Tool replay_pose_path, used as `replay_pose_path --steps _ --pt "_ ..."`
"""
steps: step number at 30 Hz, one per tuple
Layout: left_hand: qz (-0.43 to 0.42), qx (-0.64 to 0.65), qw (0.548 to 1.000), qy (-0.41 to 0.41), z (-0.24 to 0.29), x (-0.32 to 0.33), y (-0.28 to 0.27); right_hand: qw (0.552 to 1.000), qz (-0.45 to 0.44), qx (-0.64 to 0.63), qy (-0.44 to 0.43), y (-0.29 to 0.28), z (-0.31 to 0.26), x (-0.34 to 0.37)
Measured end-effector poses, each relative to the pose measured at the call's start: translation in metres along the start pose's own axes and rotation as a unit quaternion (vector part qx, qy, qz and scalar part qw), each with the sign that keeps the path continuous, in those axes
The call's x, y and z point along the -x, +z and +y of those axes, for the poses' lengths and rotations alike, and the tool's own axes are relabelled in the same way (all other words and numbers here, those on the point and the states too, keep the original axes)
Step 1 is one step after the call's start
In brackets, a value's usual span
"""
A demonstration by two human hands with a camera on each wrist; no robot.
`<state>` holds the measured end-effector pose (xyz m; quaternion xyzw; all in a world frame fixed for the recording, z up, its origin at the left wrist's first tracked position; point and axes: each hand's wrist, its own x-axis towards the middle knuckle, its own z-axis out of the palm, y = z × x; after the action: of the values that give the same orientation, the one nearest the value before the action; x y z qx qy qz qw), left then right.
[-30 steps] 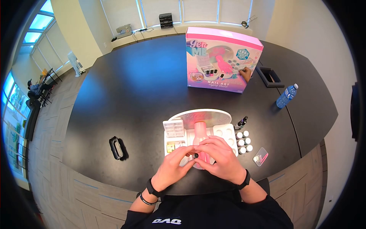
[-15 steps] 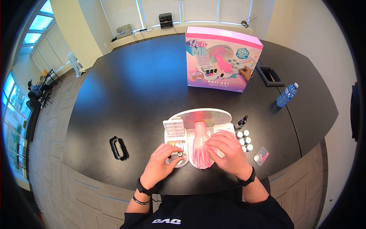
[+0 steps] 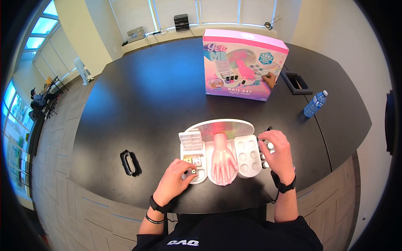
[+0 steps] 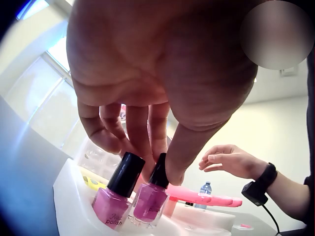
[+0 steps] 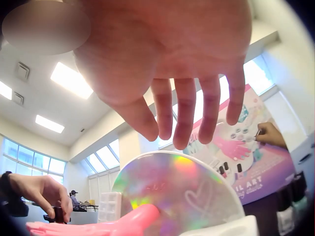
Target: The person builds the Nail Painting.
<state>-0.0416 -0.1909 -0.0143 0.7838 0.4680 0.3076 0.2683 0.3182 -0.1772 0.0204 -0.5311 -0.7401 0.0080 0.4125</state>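
- Of the 2 hands, the left hand (image 3: 171,180) pinches the black cap of 1 bottle of pink-purple nail polish (image 4: 150,202) between thumb and fingers.
- This bottle is in the left section of the white tray (image 3: 250,174); I cannot tell if its base is resting fully there.
- Just beside it, a second polish bottle (image 4: 110,207), also with black cap, is leaning a little.
- The right hand (image 3: 278,151) is raised near the white-capped jars (image 3: 270,146) and partly hides them; it holds nothing, and its fingers are apart and relaxed.
- The pink plastic hand (image 3: 222,161) lies in the middle of the tray, palm down, in front of the shiny rounded panel (image 5: 179,196).
- Behind the tray, the nail art box (image 3: 245,69) stands upright on the dark surface (image 3: 146,108).
- A water bottle (image 3: 315,104) stands to the right of the box.
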Motion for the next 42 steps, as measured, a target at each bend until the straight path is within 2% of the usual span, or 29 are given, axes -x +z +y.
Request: replay_pose_path --steps 3,9,19,28,33,42 --pt "0.001 -0.007 1.000 -0.001 -0.003 0.000 0.001 0.998 0.006 0.018 0.057 -0.001 0.016 0.003" --pt "-0.005 -0.017 1.000 -0.015 -0.006 0.001 0.003 0.994 0.012 0.035 0.100 -0.004 0.038 0.003" --pt "-0.001 -0.024 1.000 -0.003 -0.008 0.002 0.001 0.990 -0.013 0.071 0.120 0.001 0.070 0.006" --pt "-0.005 -0.025 1.000 -0.001 -0.006 0.001 0.001 0.983 0.010 0.065 0.172 0.016 0.081 0.003" --pt "-0.006 -0.027 1.000 0.005 -0.004 0.001 -0.001 0.980 -0.033 0.091 0.175 0.020 0.094 0.007" --pt "-0.017 -0.034 0.999 -0.002 -0.003 0.002 -0.001 0.978 -0.045 0.099 0.178 0.025 0.101 0.010"
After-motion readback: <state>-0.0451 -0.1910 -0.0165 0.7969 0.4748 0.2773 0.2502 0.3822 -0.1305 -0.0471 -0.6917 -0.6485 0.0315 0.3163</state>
